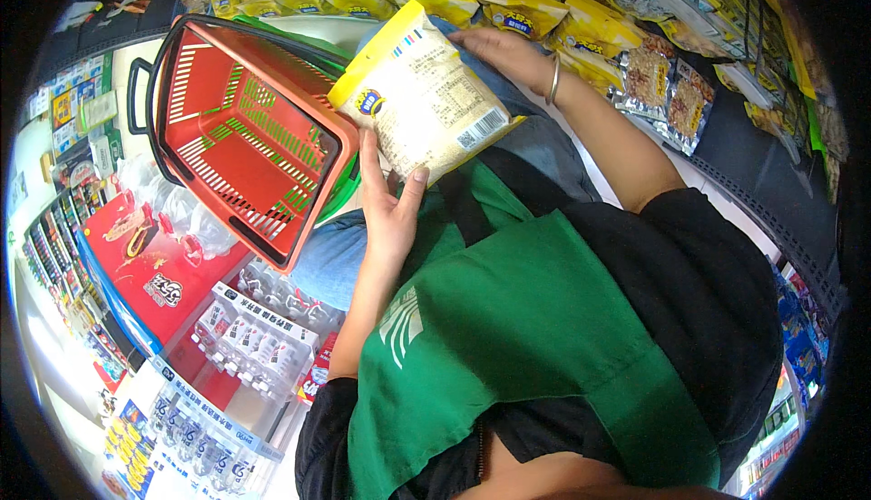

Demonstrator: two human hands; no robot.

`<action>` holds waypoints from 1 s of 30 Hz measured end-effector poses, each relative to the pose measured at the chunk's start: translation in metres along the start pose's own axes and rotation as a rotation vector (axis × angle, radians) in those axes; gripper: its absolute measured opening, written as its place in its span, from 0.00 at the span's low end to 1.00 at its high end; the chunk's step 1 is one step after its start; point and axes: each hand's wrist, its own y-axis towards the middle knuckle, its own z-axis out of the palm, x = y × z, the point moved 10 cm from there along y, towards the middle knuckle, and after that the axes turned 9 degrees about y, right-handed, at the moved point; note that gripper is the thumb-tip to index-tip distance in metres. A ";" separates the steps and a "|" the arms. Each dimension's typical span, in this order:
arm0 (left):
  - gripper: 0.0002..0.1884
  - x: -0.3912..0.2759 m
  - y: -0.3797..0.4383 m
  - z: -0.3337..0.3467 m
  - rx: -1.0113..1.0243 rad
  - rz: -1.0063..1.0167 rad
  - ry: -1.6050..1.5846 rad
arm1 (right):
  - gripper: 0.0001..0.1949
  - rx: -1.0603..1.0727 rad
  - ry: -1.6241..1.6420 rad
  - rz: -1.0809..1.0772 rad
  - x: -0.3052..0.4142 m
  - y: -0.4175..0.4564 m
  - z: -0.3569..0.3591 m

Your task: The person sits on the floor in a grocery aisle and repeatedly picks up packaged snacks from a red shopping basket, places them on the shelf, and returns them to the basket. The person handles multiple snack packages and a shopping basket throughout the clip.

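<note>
A yellow and white plastic food pouch [442, 91], its printed back with a barcode facing up, lies tilted in front of me. My left hand [392, 204] holds its lower left edge, the thumb apart from the fingers. My right hand [507, 57] is at the pouch's upper right side, fingers extended; whether it touches the pouch I cannot tell. Left of the pouch a red plastic shopping basket [235, 183] with black handles is tilted on its side, its mouth towards me and nothing seen inside. Green plastic shows behind the basket. A bracelet is on my right wrist.
Yellow pouches [520, 13] fill the shelf ahead. Clear snack packs [646, 78] lie on its right part, beside a dark shelf edge [762, 207]. Packs of bottled water [258, 343], a red printed surface [129, 255] and transparent plastic bags [180, 207] are at the left.
</note>
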 end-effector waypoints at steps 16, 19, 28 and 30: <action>0.30 0.026 0.015 0.033 0.251 -0.383 -1.242 | 0.33 0.119 0.575 -0.130 0.132 -0.032 0.098; 0.28 0.019 0.015 0.055 0.364 -0.353 -1.212 | 0.29 0.300 0.801 0.054 0.123 -0.051 0.103; 0.15 0.001 0.057 0.047 0.116 0.118 -0.294 | 0.18 -0.425 0.595 -0.231 0.106 -0.058 -0.072; 0.14 0.001 0.055 0.049 0.125 0.164 -0.070 | 0.18 -0.390 0.152 -0.235 0.094 -0.054 -0.080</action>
